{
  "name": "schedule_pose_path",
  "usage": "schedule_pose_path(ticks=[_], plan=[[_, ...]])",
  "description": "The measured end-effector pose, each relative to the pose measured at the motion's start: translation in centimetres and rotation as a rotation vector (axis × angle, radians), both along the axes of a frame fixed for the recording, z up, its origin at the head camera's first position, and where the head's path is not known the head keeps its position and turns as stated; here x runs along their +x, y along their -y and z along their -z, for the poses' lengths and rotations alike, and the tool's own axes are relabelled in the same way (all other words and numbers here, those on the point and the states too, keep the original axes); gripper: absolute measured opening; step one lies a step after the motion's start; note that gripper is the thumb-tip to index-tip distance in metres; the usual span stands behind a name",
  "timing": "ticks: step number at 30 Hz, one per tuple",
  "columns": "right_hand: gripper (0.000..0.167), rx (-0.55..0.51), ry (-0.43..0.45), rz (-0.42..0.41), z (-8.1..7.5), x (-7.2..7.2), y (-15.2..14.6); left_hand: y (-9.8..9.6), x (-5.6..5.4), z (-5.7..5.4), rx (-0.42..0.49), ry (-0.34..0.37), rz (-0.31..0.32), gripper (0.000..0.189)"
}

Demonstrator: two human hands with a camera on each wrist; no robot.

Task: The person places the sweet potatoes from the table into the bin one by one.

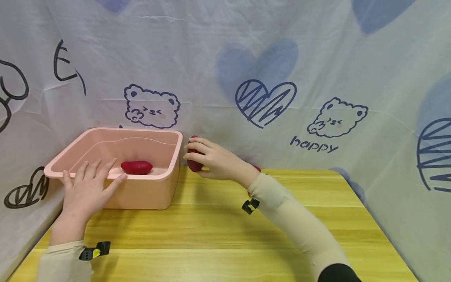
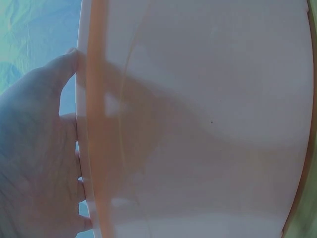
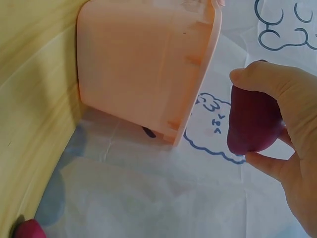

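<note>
A dark red lump (image 1: 194,161), smooth and round, is held up on its end by the right hand (image 1: 218,158), just beside the right rim of the pink tub (image 1: 141,194). The tub is stood upright with its top open, its near rim is touched by the left hand (image 1: 84,190), and a long red lump (image 1: 136,167) is laid flat inside. A third red lump (image 3: 29,230) is mostly hidden behind the right wrist (image 1: 262,186).
</note>
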State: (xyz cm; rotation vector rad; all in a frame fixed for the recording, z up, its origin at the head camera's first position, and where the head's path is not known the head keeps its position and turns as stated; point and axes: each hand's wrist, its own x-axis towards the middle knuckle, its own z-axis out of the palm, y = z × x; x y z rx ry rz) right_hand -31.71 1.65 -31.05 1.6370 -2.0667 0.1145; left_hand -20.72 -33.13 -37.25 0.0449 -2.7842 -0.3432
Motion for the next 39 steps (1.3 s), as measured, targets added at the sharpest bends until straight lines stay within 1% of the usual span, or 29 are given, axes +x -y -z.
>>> schedule_pose_path(ticks=[4,7,12,20,25,30,33,39], plan=[[0.043,-0.011,-0.009,-0.024,0.0,-0.5,1.5,0.0,0.0,0.0,-0.004,0.003,-0.005,0.074],[0.044,-0.021,-0.006,-0.022,-0.1,-0.8,2.6,0.0,0.0,0.0,-0.006,0.004,-0.006,0.074],[0.043,-0.057,0.035,-0.012,0.0,-1.0,4.1,-0.1,0.0,-0.1,-0.005,0.003,-0.006,0.075],[0.042,-0.129,0.103,0.012,1.1,-2.4,6.1,0.0,0.0,-0.1,-0.007,-0.001,-0.008,0.075],[0.042,-0.169,0.154,0.012,1.9,-3.2,6.9,-0.1,0.0,-0.1,-0.006,-0.002,-0.009,0.074],[0.042,-0.179,0.175,-0.002,2.1,-3.3,7.7,-0.1,0.0,-0.1,-0.002,-0.008,-0.006,0.073],[0.042,-0.174,0.162,-0.02,2.2,-3.2,8.2,-0.1,0.1,-0.1,-0.001,-0.006,-0.009,0.074],[0.041,-0.167,0.133,-0.018,2.2,-3.0,8.8,-0.1,0.0,-0.1,-0.003,0.003,-0.02,0.075]])
